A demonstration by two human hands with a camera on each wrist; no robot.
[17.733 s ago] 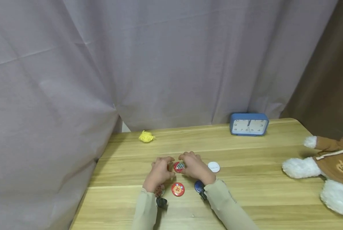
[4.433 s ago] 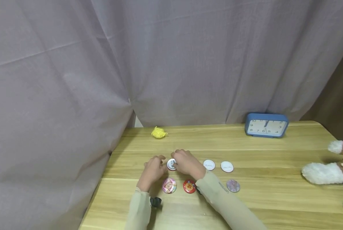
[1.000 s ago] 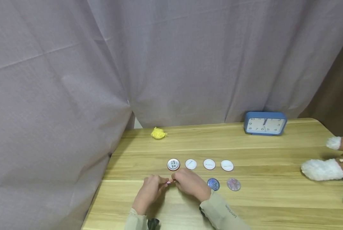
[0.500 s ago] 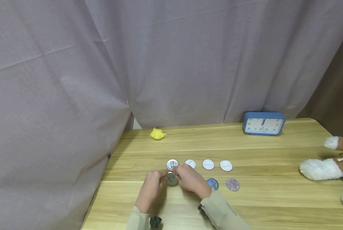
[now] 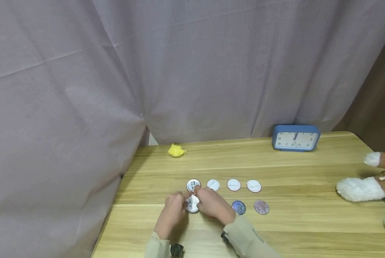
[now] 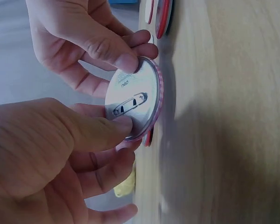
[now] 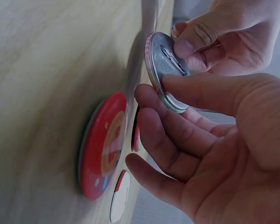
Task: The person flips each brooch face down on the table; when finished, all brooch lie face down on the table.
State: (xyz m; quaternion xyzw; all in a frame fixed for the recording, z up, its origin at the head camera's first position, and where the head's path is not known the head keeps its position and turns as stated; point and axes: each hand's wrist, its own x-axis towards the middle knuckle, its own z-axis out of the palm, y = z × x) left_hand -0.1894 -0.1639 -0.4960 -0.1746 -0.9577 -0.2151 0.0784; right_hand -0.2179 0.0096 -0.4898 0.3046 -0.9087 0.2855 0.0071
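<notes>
Grey curtain [image 5: 192, 71] hangs behind the wooden surface [image 5: 302, 225]. You have a pin badge [image 5: 192, 204] between your left hand [image 5: 173, 211] and right hand [image 5: 213, 204], each grip pinching it with thumb and fingers, clasp side showing (whether its edge touches the surface, I cannot tell). Near your right hand lies a red badge [image 7: 102, 147]; just beyond, four white-backed badges [image 5: 234, 185] form a row. Farther off stands a blue clock [image 5: 295, 139].

Eight pin badges [image 5: 192, 205], one clock [image 5: 296, 138], one plush toy [image 5: 361, 189], one yellow bundle [image 5: 176, 151]
</notes>
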